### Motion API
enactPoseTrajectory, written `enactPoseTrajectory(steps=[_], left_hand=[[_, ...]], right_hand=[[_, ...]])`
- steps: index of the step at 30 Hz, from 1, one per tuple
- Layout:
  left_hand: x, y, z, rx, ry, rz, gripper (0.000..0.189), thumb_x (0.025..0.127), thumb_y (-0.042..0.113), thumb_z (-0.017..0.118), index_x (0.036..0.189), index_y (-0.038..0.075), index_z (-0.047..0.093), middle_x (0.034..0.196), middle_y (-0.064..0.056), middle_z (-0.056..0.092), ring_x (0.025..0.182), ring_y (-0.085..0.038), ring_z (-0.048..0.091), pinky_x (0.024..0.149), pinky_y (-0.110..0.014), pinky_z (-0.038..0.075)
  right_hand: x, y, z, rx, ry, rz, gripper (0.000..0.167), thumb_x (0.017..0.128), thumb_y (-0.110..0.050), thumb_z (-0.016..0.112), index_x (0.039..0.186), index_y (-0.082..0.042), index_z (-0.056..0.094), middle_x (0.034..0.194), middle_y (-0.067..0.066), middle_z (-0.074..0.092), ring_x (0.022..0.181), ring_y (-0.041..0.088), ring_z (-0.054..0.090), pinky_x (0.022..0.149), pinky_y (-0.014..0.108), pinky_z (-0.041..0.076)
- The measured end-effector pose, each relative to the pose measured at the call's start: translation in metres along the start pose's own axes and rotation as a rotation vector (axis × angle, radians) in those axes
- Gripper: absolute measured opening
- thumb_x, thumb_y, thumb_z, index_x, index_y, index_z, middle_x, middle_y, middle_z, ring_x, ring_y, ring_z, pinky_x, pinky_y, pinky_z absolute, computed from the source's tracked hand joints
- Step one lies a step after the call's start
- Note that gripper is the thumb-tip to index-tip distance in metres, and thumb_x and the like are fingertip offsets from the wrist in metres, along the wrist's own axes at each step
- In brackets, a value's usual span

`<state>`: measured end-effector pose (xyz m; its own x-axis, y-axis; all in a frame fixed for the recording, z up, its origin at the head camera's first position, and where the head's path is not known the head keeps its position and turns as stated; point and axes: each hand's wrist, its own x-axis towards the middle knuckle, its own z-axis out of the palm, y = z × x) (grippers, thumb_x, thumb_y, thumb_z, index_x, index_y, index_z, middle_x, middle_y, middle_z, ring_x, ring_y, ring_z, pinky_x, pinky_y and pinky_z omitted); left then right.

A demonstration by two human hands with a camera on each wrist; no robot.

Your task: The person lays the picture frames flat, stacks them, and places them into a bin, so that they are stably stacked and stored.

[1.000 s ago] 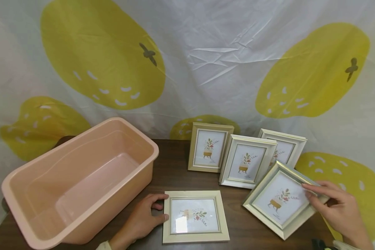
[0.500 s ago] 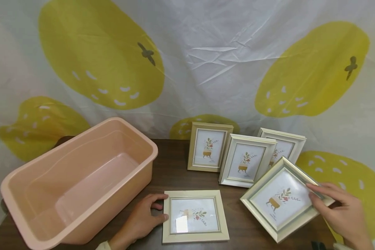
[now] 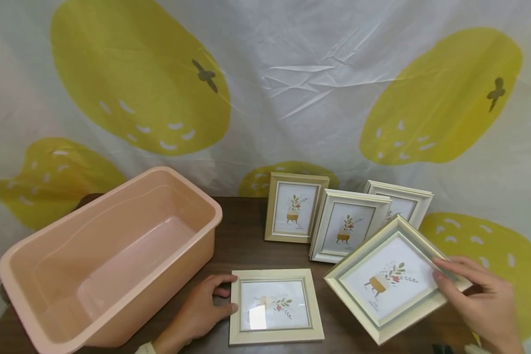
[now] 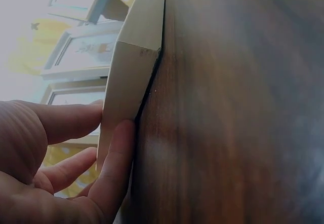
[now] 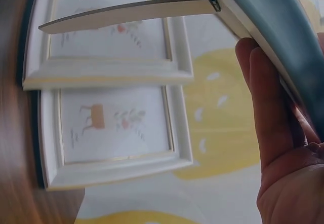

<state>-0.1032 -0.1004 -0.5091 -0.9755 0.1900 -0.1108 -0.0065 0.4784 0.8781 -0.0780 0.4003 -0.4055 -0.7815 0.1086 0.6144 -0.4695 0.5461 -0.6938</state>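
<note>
My right hand [image 3: 482, 295] pinches the right corner of a silvery cream picture frame [image 3: 429, 305], tilted with its flower-pot picture facing up. In the right wrist view, the thin stand leg [image 5: 131, 13] juts out from the back of this frame, and my fingers [image 5: 268, 102] lie along its edge. My left hand [image 3: 203, 309] touches the left edge of a cream picture frame [image 3: 276, 337] that lies flat on the table, its picture sideways. In the left wrist view, fingertips [image 4: 121, 133] rest against that frame's side [image 4: 129, 74].
A tan frame [image 3: 274, 206], a white frame [image 3: 327, 226] and another white frame [image 3: 420, 201] behind it stand upright at the back. At left sits a pink plastic tub [image 3: 194, 250]. A lemon-print curtain [image 3: 301, 98] hangs behind the dark wooden table [image 3: 241, 226].
My right hand has drawn the tilted frame slightly left and turned it a little. My left hand and the flat frame keep their places.
</note>
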Motion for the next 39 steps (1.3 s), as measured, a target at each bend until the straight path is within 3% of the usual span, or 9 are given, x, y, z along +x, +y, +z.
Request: enactPoseTrajectory(steps=[5,9,12,16,24,28,31,39], left_hand=[[0.0,0.0,0.0,-0.007,0.0,0.001,0.055,0.081,0.018,0.091,0.132,0.022,0.071,0.134,-0.001,0.067,0.105,-0.013,0.067,0.09,-0.033,0.052],[0.0,-0.001,0.0,-0.014,0.006,0.013,0.055,0.08,0.017,0.091,0.131,0.021,0.071,0.133,-0.002,0.068,0.104,-0.013,0.068,0.089,-0.032,0.053],[0.001,-0.002,-0.001,-0.007,0.007,0.024,0.055,0.08,0.018,0.091,0.131,0.02,0.071,0.133,-0.001,0.068,0.104,-0.013,0.069,0.087,-0.029,0.053],[0.001,-0.002,-0.001,-0.015,0.003,0.026,0.054,0.081,0.018,0.091,0.132,0.019,0.071,0.132,-0.001,0.069,0.103,-0.014,0.07,0.085,-0.025,0.053],[0.002,0.004,-0.001,0.0,0.046,0.004,0.052,0.08,0.02,0.091,0.129,0.02,0.073,0.13,-0.003,0.066,0.1,-0.011,0.067,0.086,-0.029,0.052],[0.004,0.011,-0.002,0.004,0.061,0.007,0.046,0.084,0.024,0.089,0.128,0.023,0.073,0.127,0.001,0.067,0.1,-0.01,0.066,0.086,-0.032,0.051],[0.004,0.018,-0.003,-0.017,0.053,0.03,0.042,0.087,0.026,0.087,0.126,0.024,0.074,0.126,0.001,0.069,0.102,-0.012,0.066,0.085,-0.032,0.052],[0.008,0.034,-0.002,-0.128,0.01,0.139,0.037,0.091,0.023,0.083,0.126,0.016,0.073,0.129,-0.008,0.071,0.108,-0.021,0.067,0.083,-0.025,0.057]], right_hand=[[0.003,-0.004,0.008,0.206,-0.004,-0.054,0.039,0.068,0.037,0.066,0.101,0.019,0.075,0.107,0.001,0.079,0.079,0.002,0.072,0.04,0.017,0.044],[0.006,-0.01,0.017,0.261,-0.018,-0.114,0.039,0.067,0.037,0.065,0.101,0.019,0.075,0.108,0.002,0.08,0.08,0.002,0.072,0.035,0.021,0.038],[0.006,-0.013,0.024,0.292,-0.024,-0.12,0.039,0.067,0.037,0.065,0.101,0.02,0.074,0.109,0.003,0.08,0.078,0.001,0.072,0.034,0.023,0.035],[0.005,-0.013,0.034,0.414,-0.047,-0.124,0.039,0.068,0.039,0.061,0.102,0.023,0.072,0.111,0.007,0.079,0.077,0.003,0.072,0.032,0.022,0.032],[0.004,-0.013,0.059,0.47,-0.088,-0.186,0.039,0.069,0.039,0.061,0.104,0.023,0.071,0.116,0.009,0.079,0.097,0.01,0.074,0.037,0.012,0.035],[0.003,-0.014,0.07,0.505,-0.063,-0.187,0.039,0.069,0.04,0.061,0.102,0.023,0.071,0.115,0.011,0.079,0.104,0.014,0.073,0.058,0.008,0.051],[0.0,-0.016,0.078,0.531,-0.047,-0.169,0.039,0.068,0.041,0.059,0.101,0.024,0.071,0.112,0.012,0.079,0.107,0.016,0.072,0.082,0.014,0.059],[-0.006,-0.022,0.099,0.517,-0.089,-0.186,0.042,0.069,0.04,0.06,0.105,0.022,0.072,0.113,0.01,0.079,0.108,0.014,0.072,0.082,0.014,0.058]])
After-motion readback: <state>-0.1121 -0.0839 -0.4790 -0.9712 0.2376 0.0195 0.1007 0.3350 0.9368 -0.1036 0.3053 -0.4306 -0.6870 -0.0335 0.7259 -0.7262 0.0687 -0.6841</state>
